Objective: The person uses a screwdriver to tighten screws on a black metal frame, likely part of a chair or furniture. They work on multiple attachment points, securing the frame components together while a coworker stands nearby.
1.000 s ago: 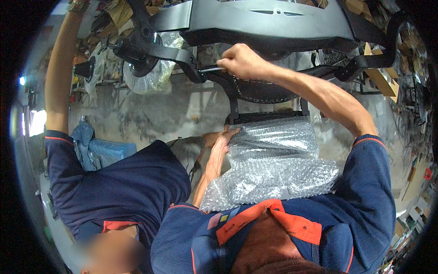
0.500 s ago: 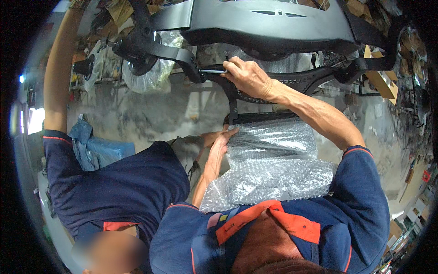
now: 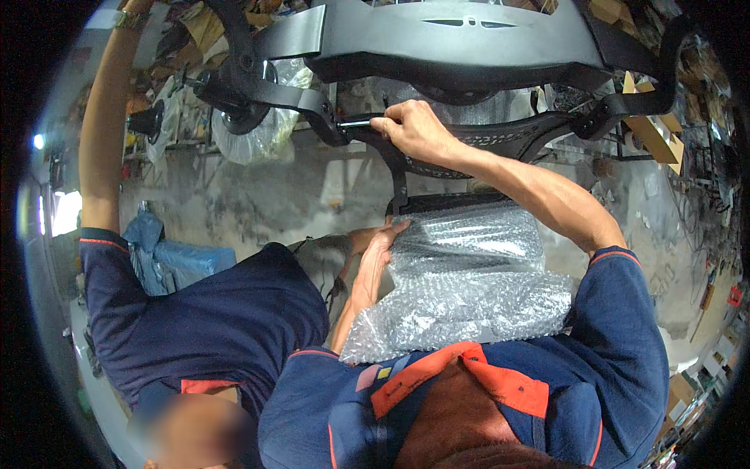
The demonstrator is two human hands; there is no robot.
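My right hand [image 3: 422, 134] pinches a thin metal rod-like tool [image 3: 355, 123], whose far end meets the joint where a curved black bracket [image 3: 305, 100] joins a black mesh-backed frame [image 3: 508, 148]. My fist hides the rod's other end. Lower down, my left hand [image 3: 383, 241] grips the left edge of a bubble-wrapped part [image 3: 469, 242] below that frame; its fingertips are partly hidden. Another layer of bubble wrap [image 3: 461, 309] lies against my front. Above the hands spans a large dark grey moulded shell [image 3: 461, 47].
At my left a co-worker in a navy shirt [image 3: 211, 328] reaches one arm [image 3: 101, 148] far up. Black round fittings in clear plastic [image 3: 258, 137] hang near the bracket. A blue-wrapped bundle [image 3: 187, 262] lies beyond the co-worker. An open cardboard box [image 3: 660, 141] is at the far right.
My right hand has moved slightly left along the rod's line, closer to the joint, and less of the rod shows. My left hand stays on the wrapped part.
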